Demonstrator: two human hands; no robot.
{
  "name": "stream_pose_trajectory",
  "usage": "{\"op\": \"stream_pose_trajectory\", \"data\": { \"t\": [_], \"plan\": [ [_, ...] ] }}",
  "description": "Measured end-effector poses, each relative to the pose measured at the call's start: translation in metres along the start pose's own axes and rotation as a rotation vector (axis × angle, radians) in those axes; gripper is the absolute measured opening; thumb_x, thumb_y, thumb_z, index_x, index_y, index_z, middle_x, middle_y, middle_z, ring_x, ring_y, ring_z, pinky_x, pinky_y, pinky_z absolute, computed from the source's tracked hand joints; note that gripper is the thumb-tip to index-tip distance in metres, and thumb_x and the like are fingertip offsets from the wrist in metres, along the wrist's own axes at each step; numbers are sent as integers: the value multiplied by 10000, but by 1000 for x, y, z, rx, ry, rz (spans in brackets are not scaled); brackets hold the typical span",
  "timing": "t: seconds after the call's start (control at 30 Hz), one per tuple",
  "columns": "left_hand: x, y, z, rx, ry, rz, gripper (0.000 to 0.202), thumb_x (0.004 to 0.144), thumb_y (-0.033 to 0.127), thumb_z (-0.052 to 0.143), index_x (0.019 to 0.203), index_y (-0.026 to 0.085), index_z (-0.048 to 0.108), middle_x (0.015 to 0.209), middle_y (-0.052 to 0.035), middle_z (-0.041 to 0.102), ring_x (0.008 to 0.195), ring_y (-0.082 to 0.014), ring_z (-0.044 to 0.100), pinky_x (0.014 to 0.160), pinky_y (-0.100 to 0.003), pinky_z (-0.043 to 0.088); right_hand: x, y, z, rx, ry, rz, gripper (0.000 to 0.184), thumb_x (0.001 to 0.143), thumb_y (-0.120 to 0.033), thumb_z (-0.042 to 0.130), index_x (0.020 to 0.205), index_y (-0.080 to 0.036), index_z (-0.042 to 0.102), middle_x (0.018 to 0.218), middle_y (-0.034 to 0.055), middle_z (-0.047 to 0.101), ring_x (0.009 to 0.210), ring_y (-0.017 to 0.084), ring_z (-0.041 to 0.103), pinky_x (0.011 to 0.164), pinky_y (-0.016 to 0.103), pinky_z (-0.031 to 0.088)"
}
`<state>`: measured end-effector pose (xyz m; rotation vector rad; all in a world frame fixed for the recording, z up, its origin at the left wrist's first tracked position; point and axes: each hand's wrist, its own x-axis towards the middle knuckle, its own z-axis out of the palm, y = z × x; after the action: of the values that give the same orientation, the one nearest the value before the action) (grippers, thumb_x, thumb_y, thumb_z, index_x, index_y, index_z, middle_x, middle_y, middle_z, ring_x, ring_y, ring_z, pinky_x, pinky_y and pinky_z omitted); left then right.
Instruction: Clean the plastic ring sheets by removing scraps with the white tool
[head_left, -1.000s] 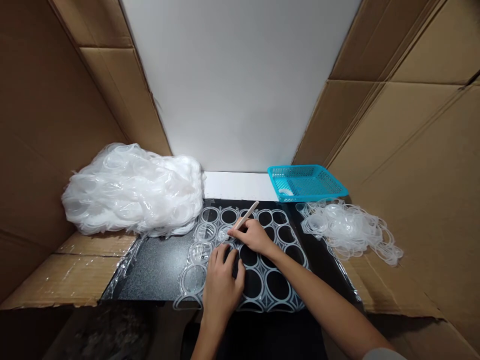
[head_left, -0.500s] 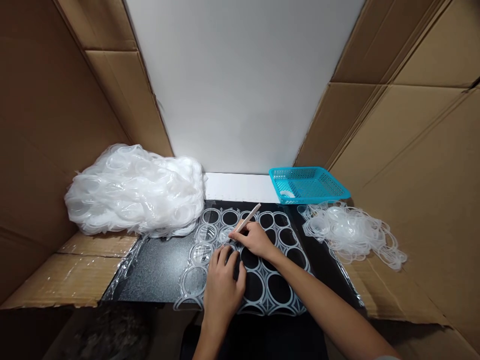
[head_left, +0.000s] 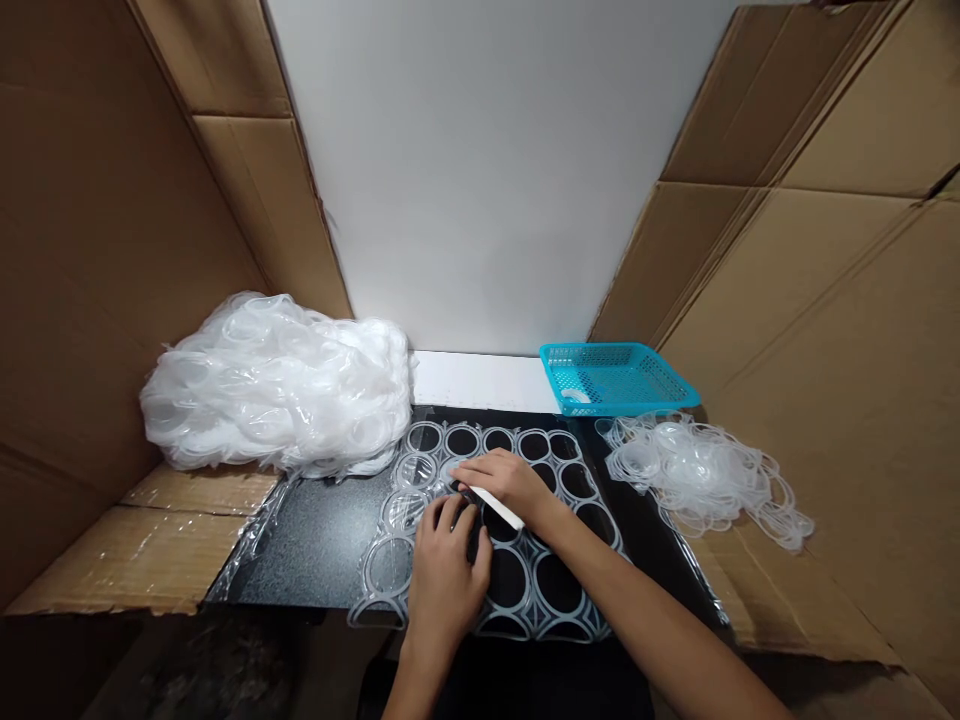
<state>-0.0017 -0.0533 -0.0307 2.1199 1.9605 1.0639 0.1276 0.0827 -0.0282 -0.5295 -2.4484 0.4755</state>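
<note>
A clear plastic sheet of joined rings [head_left: 555, 580] lies on a black mat [head_left: 322, 540] in front of me. My left hand [head_left: 446, 575] rests flat on the sheet, fingers pressed down near its middle. My right hand [head_left: 506, 482] is closed on a thin pale stick [head_left: 501, 508], which lies low across the sheet, its dark tip pointing left toward the rings by my left fingertips.
A big heap of clear plastic sheets [head_left: 277, 390] sits at the left. Loose plastic rings [head_left: 697, 470] are piled at the right, behind them a blue mesh basket [head_left: 619, 375]. Cardboard walls [head_left: 825, 330] enclose both sides; a white board stands at the back.
The stick in my right hand has swung from pointing up and away to lying low under the hand. The camera has shifted slightly; my left hand has stayed in place.
</note>
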Motion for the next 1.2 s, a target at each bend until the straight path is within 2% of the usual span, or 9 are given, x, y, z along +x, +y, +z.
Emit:
{"op": "stream_pose_trajectory", "data": {
  "t": [0.17,0.3,0.4,0.5,0.6,0.73,0.87,1.0,1.2],
  "plan": [
    [-2,-1,0,1,-11,0,195,959,177,585,1127,215,677,1236,-91,676,1205,-310,578,1033,-548,533,10,12,-1,-65,190,214,275,1052,-252,551,1244,-233,747,1225,102,773,1120,276,731,1001,426,529],
    [-5,-3,2,-22,6,18,234,950,185,599,1168,229,671,1248,-84,676,1252,-311,575,1061,-542,530,4,36,-16,69,525,422,302,1043,-370,541,1178,-240,778,1211,69,780,1144,265,729,1055,430,545],
    [-6,-1,0,-82,23,13,228,953,211,603,1161,243,689,1263,-84,677,1271,-303,589,1070,-521,531,-7,45,-30,75,642,520,339,1029,-431,536,1130,-235,793,1189,76,785,1156,285,720,1084,457,537],
    [-4,2,-14,-230,94,-87,166,983,265,572,1039,241,727,1174,-79,688,1129,-256,669,972,-425,582,-14,35,-34,106,541,483,317,1026,-435,540,1125,-263,788,1182,58,787,1146,277,721,1058,450,551],
    [-4,2,-38,-309,163,-204,224,1007,319,536,919,240,726,962,-49,688,913,-213,697,823,-348,594,-14,14,-26,140,267,297,298,1028,-404,548,1220,-287,743,1183,51,785,1065,254,739,978,416,575],
    [-13,-8,-58,-217,-14,-144,199,985,368,578,1033,265,741,1018,-52,716,951,-240,696,840,-363,579,-11,-15,-10,135,-1,153,264,1019,-406,575,1182,-251,713,1034,72,791,895,234,731,889,378,558],
    [-30,-21,-46,-107,50,-94,195,989,303,548,1021,248,733,1051,-60,727,981,-238,691,852,-365,567,-10,-27,-2,352,-51,289,141,986,-362,634,944,-240,693,972,38,769,909,211,724,870,344,549],
    [-40,-28,-29,101,129,9,212,960,242,554,1021,256,756,1026,-54,757,956,-248,693,851,-386,545,-10,-25,-2,585,-26,362,113,938,-320,689,870,-229,693,977,38,772,938,209,733,914,354,551],
    [-41,-26,-30,177,105,29,272,944,214,545,1067,278,779,1051,-61,760,959,-253,693,828,-380,550,-10,-28,0,582,-49,323,118,904,-309,735,827,-225,704,954,36,779,938,213,728,940,373,548]
  ]
}}
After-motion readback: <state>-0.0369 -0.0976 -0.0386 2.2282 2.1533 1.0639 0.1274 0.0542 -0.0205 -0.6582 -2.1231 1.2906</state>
